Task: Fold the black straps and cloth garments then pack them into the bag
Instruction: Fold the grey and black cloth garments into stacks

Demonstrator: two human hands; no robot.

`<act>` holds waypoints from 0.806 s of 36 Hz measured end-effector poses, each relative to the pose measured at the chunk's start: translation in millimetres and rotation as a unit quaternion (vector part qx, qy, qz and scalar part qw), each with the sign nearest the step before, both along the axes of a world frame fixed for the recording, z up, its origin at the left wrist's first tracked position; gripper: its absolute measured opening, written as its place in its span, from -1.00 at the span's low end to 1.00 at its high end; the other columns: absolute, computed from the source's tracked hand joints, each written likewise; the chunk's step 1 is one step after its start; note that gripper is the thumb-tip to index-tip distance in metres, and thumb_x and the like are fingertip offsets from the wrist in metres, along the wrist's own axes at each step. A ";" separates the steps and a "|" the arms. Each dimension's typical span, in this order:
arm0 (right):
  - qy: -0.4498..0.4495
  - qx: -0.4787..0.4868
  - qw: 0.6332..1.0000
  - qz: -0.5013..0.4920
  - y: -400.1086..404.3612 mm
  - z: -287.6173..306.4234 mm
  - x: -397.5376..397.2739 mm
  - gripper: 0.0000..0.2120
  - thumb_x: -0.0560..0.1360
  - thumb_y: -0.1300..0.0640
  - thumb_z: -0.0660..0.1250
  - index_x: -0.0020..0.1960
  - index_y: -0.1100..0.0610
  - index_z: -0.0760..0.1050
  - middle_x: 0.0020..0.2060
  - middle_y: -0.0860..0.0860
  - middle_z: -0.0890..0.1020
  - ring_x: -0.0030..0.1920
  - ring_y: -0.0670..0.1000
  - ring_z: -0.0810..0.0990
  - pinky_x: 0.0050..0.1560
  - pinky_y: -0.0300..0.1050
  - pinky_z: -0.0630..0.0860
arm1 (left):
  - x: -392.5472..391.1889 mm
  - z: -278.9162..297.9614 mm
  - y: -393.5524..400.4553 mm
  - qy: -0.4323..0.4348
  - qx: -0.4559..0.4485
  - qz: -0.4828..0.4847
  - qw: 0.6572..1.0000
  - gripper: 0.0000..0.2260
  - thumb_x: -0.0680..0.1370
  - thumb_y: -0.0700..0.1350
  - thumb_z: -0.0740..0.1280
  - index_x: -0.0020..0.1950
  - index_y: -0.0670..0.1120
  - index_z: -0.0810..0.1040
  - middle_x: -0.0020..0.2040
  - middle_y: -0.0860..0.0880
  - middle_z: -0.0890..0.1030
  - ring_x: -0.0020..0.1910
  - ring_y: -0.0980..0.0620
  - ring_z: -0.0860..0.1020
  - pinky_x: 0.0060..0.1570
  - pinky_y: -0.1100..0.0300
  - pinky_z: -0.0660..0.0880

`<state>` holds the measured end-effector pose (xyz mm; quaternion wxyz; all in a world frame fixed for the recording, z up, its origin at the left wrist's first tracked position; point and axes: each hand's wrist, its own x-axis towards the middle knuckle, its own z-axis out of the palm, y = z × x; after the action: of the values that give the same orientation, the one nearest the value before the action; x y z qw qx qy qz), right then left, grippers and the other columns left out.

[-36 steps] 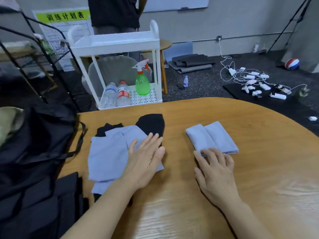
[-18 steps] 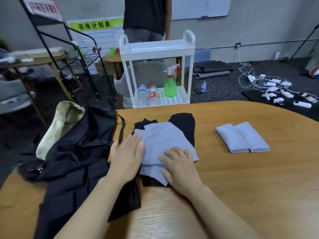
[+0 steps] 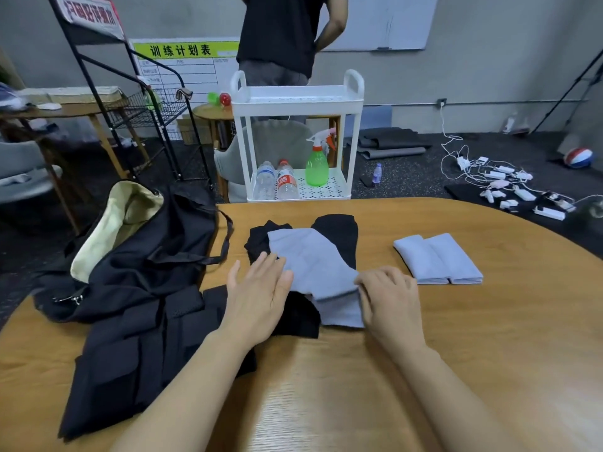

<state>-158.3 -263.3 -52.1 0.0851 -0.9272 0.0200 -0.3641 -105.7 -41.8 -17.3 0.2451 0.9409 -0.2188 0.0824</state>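
Left hand (image 3: 261, 295) lies flat, fingers straight, grip wide, palm pressing the black garment (image 3: 337, 234) at the grey cloth's (image 3: 310, 256) nine o'clock edge. Right hand (image 3: 386, 296) curls its fingers at the cloth's four o'clock corner, grip narrow, seemingly pinching the fabric, though the thumb is hidden. A folded grey cloth (image 3: 437, 259) sits at three o'clock on the counter (image 3: 456, 353); the black bag (image 3: 137, 256) gapes at nine o'clock.
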 end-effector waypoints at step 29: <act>0.103 0.068 0.980 -0.158 -86.1 -7.1 -121.9 -0.75 0.38 -0.05 0.07 -0.39 0.00 0.40 -0.44 -0.09 0.53 -0.30 0.10 0.45 -0.27 -0.06 0.19 | -64.7 -30.6 -129.6 0.013 0.157 -0.143 0.977 -0.16 0.42 0.26 -0.44 0.55 0.02 0.21 0.58 0.10 0.15 0.56 0.16 0.00 0.44 0.09 -0.27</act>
<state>-280.2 -349.4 -59.2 0.0865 -0.9371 0.1998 -0.2730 -170.4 -171.4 -47.9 0.1062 0.9276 -0.3582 -0.0013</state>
